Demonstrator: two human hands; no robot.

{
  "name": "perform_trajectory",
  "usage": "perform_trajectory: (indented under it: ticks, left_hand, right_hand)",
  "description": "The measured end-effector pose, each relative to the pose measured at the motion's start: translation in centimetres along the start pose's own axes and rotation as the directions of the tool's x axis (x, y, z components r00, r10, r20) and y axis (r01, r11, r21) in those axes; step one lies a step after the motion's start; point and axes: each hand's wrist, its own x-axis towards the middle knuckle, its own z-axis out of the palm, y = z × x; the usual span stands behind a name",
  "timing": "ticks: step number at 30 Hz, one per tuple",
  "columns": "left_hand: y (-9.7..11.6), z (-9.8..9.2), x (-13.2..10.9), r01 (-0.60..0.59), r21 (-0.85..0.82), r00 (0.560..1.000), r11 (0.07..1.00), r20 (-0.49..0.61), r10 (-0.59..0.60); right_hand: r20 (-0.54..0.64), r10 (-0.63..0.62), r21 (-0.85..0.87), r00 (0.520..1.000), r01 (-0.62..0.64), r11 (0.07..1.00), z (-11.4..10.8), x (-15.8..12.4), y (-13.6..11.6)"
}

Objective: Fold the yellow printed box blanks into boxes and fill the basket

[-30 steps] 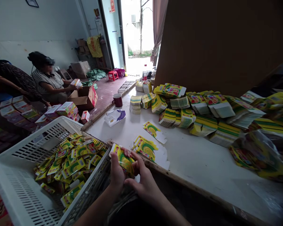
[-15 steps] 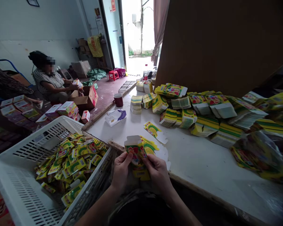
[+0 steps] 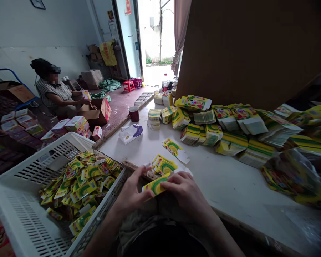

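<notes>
My right hand [image 3: 184, 189] grips a small yellow-and-green folding carton [image 3: 155, 186] near the table's front edge, with the fingers over its right end. The carton lies sideways, its long printed panel facing up. At its left end, my left hand [image 3: 131, 191] is open, thumb and fingers apart, the thumb close to or touching the carton's end flap. Just beyond my hands, a few flat unfolded cartons [image 3: 164, 166] lie on the white table [image 3: 216, 182]. Another flat carton [image 3: 174, 148] rests farther back.
A white plastic crate [image 3: 18, 185] at the left holds many yellow cartons [image 3: 82, 182]. Bundled carton stacks [image 3: 230, 117] line the table's back. A mug [image 3: 134, 114] and a purple-and-white tissue pack [image 3: 131, 134] stand far left. Another person [image 3: 53, 89] sits on the floor among boxes.
The carton has turned from upright with its flap raised to lying sideways. My left hand has let go and spread its fingers; my right hand has moved over the carton's right end.
</notes>
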Motion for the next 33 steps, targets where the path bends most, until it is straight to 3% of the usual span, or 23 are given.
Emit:
perform_trajectory:
  ticks: [2, 4, 5, 7, 8, 10, 11, 13, 14, 16, 18, 20, 23, 26, 29, 31, 33]
  left_hand:
    - [0.2, 0.7, -0.2, 0.058, 0.115, 0.980, 0.992, 0.185, -0.078]
    - [0.2, 1.6, -0.2, 0.070, 0.160, 0.955, 0.985, 0.273, -0.112]
    - [0.1, 2.0, -0.2, 0.069, 0.184, 0.956, 0.981, 0.270, -0.118]
    - [-0.2, 2.7, -0.2, 0.069, 0.264, 0.974, 0.962, 0.190, -0.122]
    - [-0.4, 2.9, -0.2, 0.066, 0.316, 0.983, 0.946, 0.143, -0.116]
    - [-0.8, 3.3, -0.3, 0.031, 0.404, 0.994, 0.914, 0.084, -0.071]
    - [-0.9, 3.5, -0.5, 0.001, 0.436, 0.996, 0.900, 0.075, -0.037]
    - [-1.2, 3.8, -0.8, -0.080, 0.481, 0.995, 0.873, 0.096, 0.038]
    - [-1.2, 3.9, -0.9, -0.126, 0.490, 0.990, 0.863, 0.123, 0.075]
    - [-1.2, 4.0, -1.1, -0.218, 0.485, 0.972, 0.847, 0.188, 0.142]
    - [-0.9, 4.0, -1.1, -0.273, 0.468, 0.955, 0.840, 0.239, 0.177]
    - [-0.8, 4.0, -1.1, -0.258, 0.460, 0.956, 0.850, 0.248, 0.155]
    - [-1.2, 4.2, -1.0, -0.170, 0.427, 0.971, 0.888, 0.228, 0.076]
    - [-2.2, 4.5, -0.8, -0.206, 0.368, 0.965, 0.907, 0.231, 0.125]
    - [-2.5, 4.2, -0.7, -0.229, 0.376, 0.970, 0.898, 0.163, 0.179]
    - [-2.1, 3.5, -0.6, -0.155, 0.423, 0.988, 0.893, 0.093, 0.127]
    - [-1.4, 2.6, -0.5, -0.080, 0.457, 0.996, 0.886, 0.068, 0.055]
  right_hand:
    - [-0.008, -0.114, 0.033, 0.993, 0.114, 0.993, 0.4, 0.1, -0.6]
    - [-0.118, -0.115, 0.073, 0.986, 0.124, 0.990, 0.8, 0.2, -0.9]
    - [-0.209, -0.046, 0.103, 0.977, 0.069, 0.992, 1.0, 0.2, -0.8]
    - [-0.364, 0.181, 0.261, 0.914, -0.086, 0.961, 1.5, 0.4, -0.6]
    - [-0.372, 0.310, 0.410, 0.875, -0.145, 0.901, 1.8, 0.4, -0.5]
    - [-0.187, 0.504, 0.748, 0.843, -0.211, 0.630, 2.5, 0.6, -0.5]
    - [-0.033, 0.533, 0.868, 0.846, -0.240, 0.435, 2.9, 0.6, -0.6]
    - [0.230, 0.482, 0.950, 0.845, -0.303, 0.078, 3.6, 0.6, -1.1]
    - [0.307, 0.447, 0.944, 0.840, -0.329, -0.029, 3.9, 0.5, -1.3]
    - [0.358, 0.412, 0.931, 0.838, -0.354, -0.089, 4.3, 0.3, -1.5]
    - [0.329, 0.400, 0.935, 0.855, -0.355, -0.009, 4.4, -0.1, -1.4]
    - [0.264, 0.381, 0.930, 0.886, -0.338, 0.142, 4.2, -0.4, -1.1]
    - [0.111, 0.326, 0.855, 0.939, -0.258, 0.450, 3.8, -0.7, -0.7]
    - [-0.010, 0.188, 0.643, 0.982, -0.137, 0.753, 3.9, -0.8, -0.6]
    - [-0.091, 0.145, 0.521, 0.985, -0.077, 0.850, 4.4, -0.7, -0.2]
    - [-0.144, 0.180, 0.501, 0.973, -0.085, 0.861, 4.6, -0.7, 0.3]
    - [-0.109, 0.163, 0.467, 0.981, -0.095, 0.879, 4.5, -0.6, 0.7]
